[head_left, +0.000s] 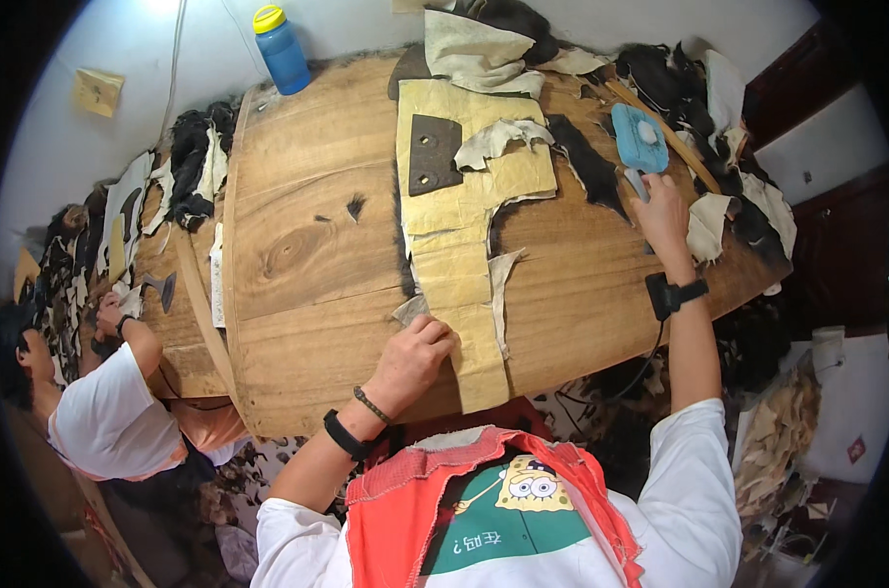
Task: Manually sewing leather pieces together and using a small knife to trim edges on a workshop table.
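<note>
My left hand rests with curled fingers pinched at the left edge of a long yellow paper pattern, near a small pale scrap that juts out. The pattern lies over dark fur with light leather backing at its edges. A dark plate with two holes and a cream scrap lie on its upper part. My right hand is closed on a small grey tool, just below a blue dish with a white lump in it. A dark fur piece lies left of that hand.
The wooden board carries a blue bottle at back left, fur and leather scraps and a long wooden stick at right. A co-worker works at the left among fur pieces.
</note>
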Motion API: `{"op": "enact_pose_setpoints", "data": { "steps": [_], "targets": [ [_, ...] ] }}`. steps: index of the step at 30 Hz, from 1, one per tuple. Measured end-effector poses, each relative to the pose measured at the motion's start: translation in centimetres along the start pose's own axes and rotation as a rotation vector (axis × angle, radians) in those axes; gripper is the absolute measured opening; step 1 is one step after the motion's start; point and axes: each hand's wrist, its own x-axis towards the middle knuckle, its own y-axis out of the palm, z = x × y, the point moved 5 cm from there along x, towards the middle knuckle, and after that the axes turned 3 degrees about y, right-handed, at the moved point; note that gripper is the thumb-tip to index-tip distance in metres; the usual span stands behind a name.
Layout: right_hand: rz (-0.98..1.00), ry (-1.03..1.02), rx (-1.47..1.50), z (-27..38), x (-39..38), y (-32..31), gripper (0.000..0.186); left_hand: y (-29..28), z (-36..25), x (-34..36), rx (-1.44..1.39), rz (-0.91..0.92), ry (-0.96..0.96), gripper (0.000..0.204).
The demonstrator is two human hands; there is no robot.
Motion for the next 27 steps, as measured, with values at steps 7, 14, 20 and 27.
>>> {"op": "enact_pose_setpoints", "data": {
  "steps": [7, 14, 20, 27],
  "targets": [
    [0.479, 0.474, 2.537, 11.6, -8.1, -2.4, 0.03, 0.3, 0.1, -1.7, -0.059, 0.005, 0.022, 0.026],
    [0.69, 0.314, 1.876, 25.9, -15.4, 2.8, 0.029, 0.1, 0.1, -2.6, -0.146, -0.023, 0.03, 0.024],
    [0.519, -0.002, 1.281, 26.9, -17.5, 1.7, 0.034, -2.2, 5.6, -1.5, -0.135, -0.306, -0.248, 0.016],
    [0.345, -0.119, 1.101, 28.0, -17.4, 1.4, 0.032, -1.5, 7.7, 1.2, -0.088, -0.078, -0.494, 0.007]
  ]
}}
